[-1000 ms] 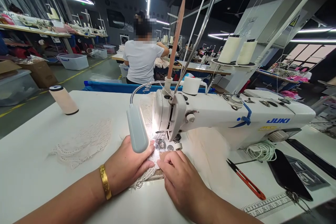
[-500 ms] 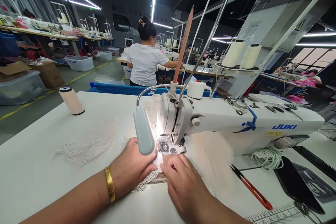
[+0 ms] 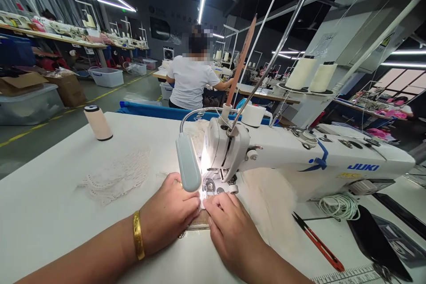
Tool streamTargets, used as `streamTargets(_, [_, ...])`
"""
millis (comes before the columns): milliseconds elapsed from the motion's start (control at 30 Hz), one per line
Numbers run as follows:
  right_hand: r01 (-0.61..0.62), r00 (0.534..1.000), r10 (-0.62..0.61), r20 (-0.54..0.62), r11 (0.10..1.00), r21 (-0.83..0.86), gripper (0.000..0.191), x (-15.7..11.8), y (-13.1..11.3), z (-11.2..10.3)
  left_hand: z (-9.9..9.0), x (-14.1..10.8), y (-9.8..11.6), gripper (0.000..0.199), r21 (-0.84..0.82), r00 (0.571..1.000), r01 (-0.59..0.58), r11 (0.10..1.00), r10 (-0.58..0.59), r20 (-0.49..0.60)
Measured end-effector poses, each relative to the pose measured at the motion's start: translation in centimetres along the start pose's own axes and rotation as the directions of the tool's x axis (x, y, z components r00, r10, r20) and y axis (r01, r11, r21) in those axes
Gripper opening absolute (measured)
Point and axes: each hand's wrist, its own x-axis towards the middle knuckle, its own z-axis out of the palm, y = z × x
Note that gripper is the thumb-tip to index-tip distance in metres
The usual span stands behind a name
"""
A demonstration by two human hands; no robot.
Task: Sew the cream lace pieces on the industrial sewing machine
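Note:
A white JUKI sewing machine (image 3: 279,146) stands in front of me, its needle area lit by a grey lamp (image 3: 188,164). My left hand (image 3: 168,213), with a gold bangle at the wrist, is closed at the left of the presser foot. Its curled fingers grip pale lace fabric (image 3: 201,204), mostly hidden beneath them. My right hand (image 3: 233,226) is closed too, thumb and forefinger pinching the same fabric's near edge just before the foot. Both hands' fingertips almost meet there. Sheer cream fabric (image 3: 269,199) lies under the machine arm.
On the table's left are a lace piece (image 3: 116,177) and a peach thread cone (image 3: 98,123). Red-handled thread snips (image 3: 317,242), a ruler (image 3: 356,274), a coiled cord (image 3: 339,204) and a black phone-like slab (image 3: 379,242) lie right. A person in white (image 3: 191,80) works ahead.
My left hand has curled its fingers in and drawn over the lace, which now shows less. My right hand stays nearly in place. The view has shifted slightly left.

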Motion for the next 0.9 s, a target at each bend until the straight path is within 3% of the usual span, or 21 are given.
streamTargets(133, [-0.005, 1.000, 0.004, 0.023, 1.000, 0.019, 0.030, 0.0, 0.1, -0.3, -0.4, 0.2, 0.4, 0.032, -0.009, 0.999, -0.027, 1.000, 0.027, -0.031])
streamTargets(300, [0.012, 1.000, -0.011, -0.002, 0.991, 0.135, 0.030, 0.0, 0.2, -0.8, -0.2, 0.3, -0.5, 0.029, -0.150, 0.994, 0.072, 0.986, -0.083, -0.067])
streamTargets(467, [0.016, 1.000, -0.018, 0.018, 0.994, 0.105, 0.035, 0.0, 0.0, -0.6, -0.8, 0.3, -0.7, 0.028, -0.217, 0.987, 0.147, 0.965, -0.157, -0.026])
streamTargets(733, [0.013, 1.000, -0.014, 0.016, 0.993, 0.116, 0.029, 0.0, -0.1, -0.4, -0.7, 0.2, 0.1, 0.036, -0.132, 1.000, -0.001, 0.991, 0.001, 0.005])
streamTargets(900, [0.012, 1.000, -0.014, 0.012, 0.990, 0.138, 0.034, 0.0, 0.0, -0.4, -0.7, 0.2, 0.3, 0.036, -0.123, 1.000, -0.019, 0.992, 0.018, -0.012])
